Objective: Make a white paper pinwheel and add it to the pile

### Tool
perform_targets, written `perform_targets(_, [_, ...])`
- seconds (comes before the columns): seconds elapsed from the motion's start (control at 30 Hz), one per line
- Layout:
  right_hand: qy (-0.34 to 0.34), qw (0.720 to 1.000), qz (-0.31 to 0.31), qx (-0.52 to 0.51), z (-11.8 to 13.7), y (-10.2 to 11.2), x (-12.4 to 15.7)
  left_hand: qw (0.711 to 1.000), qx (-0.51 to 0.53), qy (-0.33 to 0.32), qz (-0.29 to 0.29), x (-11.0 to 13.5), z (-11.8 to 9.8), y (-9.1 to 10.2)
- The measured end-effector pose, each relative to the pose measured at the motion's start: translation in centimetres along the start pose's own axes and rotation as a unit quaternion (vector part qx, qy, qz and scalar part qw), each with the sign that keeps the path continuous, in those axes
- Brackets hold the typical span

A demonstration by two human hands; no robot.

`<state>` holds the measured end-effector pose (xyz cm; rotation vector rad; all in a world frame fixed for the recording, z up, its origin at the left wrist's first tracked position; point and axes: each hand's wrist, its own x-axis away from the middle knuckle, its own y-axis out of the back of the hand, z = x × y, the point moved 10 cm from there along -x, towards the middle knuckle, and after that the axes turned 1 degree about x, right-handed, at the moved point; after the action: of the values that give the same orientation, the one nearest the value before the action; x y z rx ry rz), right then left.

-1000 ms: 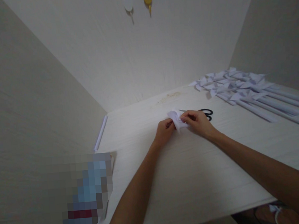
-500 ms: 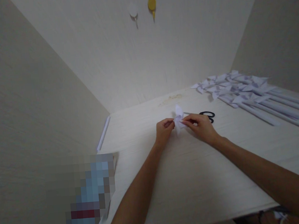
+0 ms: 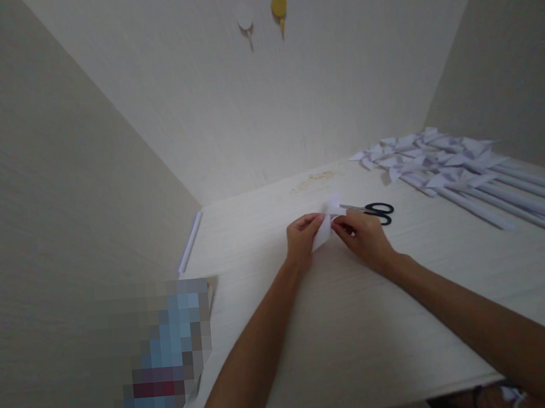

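Between my hands is a white paper pinwheel head (image 3: 322, 233), its vanes folded and partly blurred. My left hand (image 3: 302, 238) pinches it between thumb and fingers from the left. From the right, my right hand (image 3: 360, 231) has its fingertips closed on the pinwheel near its middle; exactly what they grip there is too small to make out. Just behind my right hand, black-handled scissors (image 3: 379, 209) lie on the white table (image 3: 358, 335), their blades pointing left and partly covered by the hand and paper.
Several finished paper pinwheels (image 3: 459, 173) on rolled sticks lie piled at the right. A single white paper stick (image 3: 190, 243) rests along the left wall. A pixelated bluish object (image 3: 170, 338) is at the lower left. Two hooks, one yellow (image 3: 279, 5), hang on the back wall.
The pinwheel has turned in my fingers, so a broad flat vane now points down toward me. My right hand has shifted slightly, and more of the scissors shows.
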<state>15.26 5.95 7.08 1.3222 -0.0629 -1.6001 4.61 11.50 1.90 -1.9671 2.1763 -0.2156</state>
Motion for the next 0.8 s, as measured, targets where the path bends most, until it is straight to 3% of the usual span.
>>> perform_targets(0.17, [-0.005, 1.0, -0.005, -0.008, 0.0, -0.1, 0.2, 1.0, -0.004, -0.003, 0.018, 0.0, -0.2, -0.3])
perform_targets(0.33, [-0.03, 0.999, 0.025, -0.015, -0.4, -0.6, 0.1, 0.997, -0.04, -0.058, 0.037, -0.2, -0.8, -0.4])
perform_targets(0.5, [-0.018, 0.999, 0.012, -0.033, -0.1, -0.3, 0.0, 0.992, -0.073, -0.095, 0.038, -0.2, -1.5, -0.4])
perform_targets(0.8, [-0.038, 0.998, 0.009, -0.044, -0.4, -0.4, 0.0, 0.994, -0.068, -0.081, 0.029, 0.0, -1.3, -0.4])
